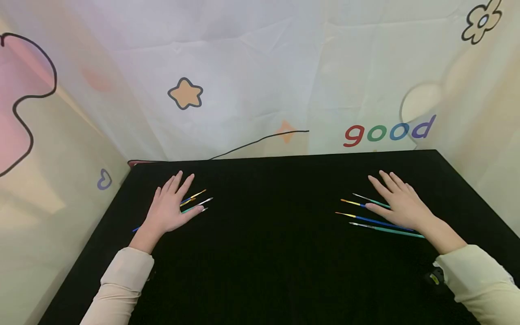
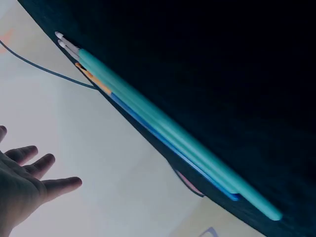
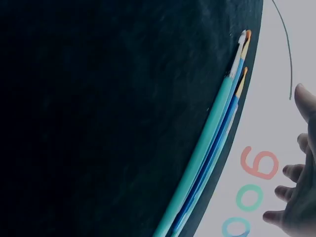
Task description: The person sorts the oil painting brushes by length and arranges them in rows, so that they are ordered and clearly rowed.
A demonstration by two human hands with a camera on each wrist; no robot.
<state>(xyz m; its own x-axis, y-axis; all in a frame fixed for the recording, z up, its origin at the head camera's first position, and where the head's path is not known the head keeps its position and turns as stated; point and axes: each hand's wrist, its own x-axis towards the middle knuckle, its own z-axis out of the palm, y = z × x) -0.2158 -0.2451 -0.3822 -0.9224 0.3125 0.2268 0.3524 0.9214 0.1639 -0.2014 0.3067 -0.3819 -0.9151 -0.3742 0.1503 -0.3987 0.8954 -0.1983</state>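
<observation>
My left hand [image 1: 168, 210], fingers spread, hovers palm down over several paintbrushes at the left of the black table. Teal-handled brushes [image 2: 168, 123] with whitish tips and a blue-handled brush [image 2: 133, 112] lie side by side in the left wrist view. On the right, my right hand [image 1: 400, 205] is also spread palm down, its fingers extended. Beneath and beside it lie a teal brush [image 1: 398, 232] and a blue brush [image 1: 378, 221], with further brushes partly covered by the hand. Both wrist views show the hands apart from the brushes, holding nothing.
The black tabletop [image 1: 260, 234] stretches between the two groups of brushes. Pale printed curtains [image 1: 252, 81] close off the back and sides, with a star [image 1: 185, 93] and the coloured word "good" [image 1: 377, 133] on them.
</observation>
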